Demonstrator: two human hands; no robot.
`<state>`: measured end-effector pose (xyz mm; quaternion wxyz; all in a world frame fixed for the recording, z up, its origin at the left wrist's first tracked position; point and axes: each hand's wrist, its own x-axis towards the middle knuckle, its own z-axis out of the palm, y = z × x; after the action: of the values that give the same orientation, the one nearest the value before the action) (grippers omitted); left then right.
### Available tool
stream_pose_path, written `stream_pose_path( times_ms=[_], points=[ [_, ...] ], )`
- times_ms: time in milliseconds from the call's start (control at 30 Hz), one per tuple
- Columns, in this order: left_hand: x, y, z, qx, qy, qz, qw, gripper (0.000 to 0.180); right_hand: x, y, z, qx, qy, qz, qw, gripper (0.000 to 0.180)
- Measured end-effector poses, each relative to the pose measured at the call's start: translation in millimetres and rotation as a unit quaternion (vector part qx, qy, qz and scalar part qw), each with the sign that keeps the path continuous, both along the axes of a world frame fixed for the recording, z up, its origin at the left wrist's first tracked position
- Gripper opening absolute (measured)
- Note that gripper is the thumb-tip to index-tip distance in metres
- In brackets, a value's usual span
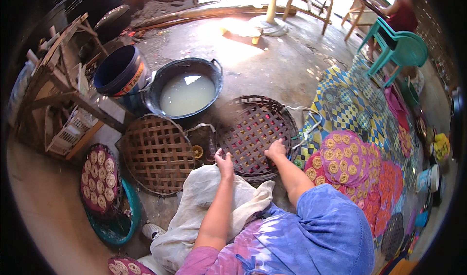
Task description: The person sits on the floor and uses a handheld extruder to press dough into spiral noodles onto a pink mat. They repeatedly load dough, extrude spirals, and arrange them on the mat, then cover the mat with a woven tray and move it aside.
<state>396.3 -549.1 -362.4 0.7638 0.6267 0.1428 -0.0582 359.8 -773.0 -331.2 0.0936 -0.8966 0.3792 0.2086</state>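
A round, dark woven bamboo lattice lid (250, 134) lies over a basket (287, 110) in front of me. Pink and yellow bits show through its gaps; what they are I cannot make out. My right hand (276, 150) has its fingers closed on the lid's near right edge. Close to the near left rim, my left hand (224, 163) is raised with thumb and fingers apart, holding nothing. A second round bamboo lattice (158, 153) leans at the left, next to a small yellow cup (197, 152). Pale cloth (194, 192) drapes over my lap.
Beyond stands a black tub (219, 87) of cloudy water, beside a dark bucket (121, 75). Coiled pale rounds on pink cloth (343, 158) cover a patterned mat (335, 97) at right. A teal basin (134, 211) sits lower left. A person (404, 14) is near green chairs (408, 48).
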Motion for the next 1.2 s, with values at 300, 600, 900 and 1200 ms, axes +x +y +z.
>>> stream_pose_path(
  times_ms=[300, 600, 900, 1200],
  points=[
    [6.3, -6.6, -0.1, -0.009, -0.065, 0.159, 0.985, 0.038, -23.6, -18.2, 79.3, -0.057, -0.256, 0.08, 0.962, 0.078],
    [7.8, -10.9, -36.7, -0.052, 0.052, 0.005, 0.997, 0.027, 107.6, 145.3, 183.5, 0.008, -0.38, 0.279, 0.882, 0.064],
    [-9.0, 6.0, 2.0, 0.049, 0.09, -0.058, 0.993, 0.047, 130.0, 302.8, 114.0, 0.104, -0.237, 0.367, 0.894, 0.071],
    [17.0, -16.0, -8.4, -0.028, 0.194, -0.016, 0.98, 0.053, 48.8, 32.8, 28.4, 0.027, -0.32, 0.125, 0.939, 0.032]
  ],
)
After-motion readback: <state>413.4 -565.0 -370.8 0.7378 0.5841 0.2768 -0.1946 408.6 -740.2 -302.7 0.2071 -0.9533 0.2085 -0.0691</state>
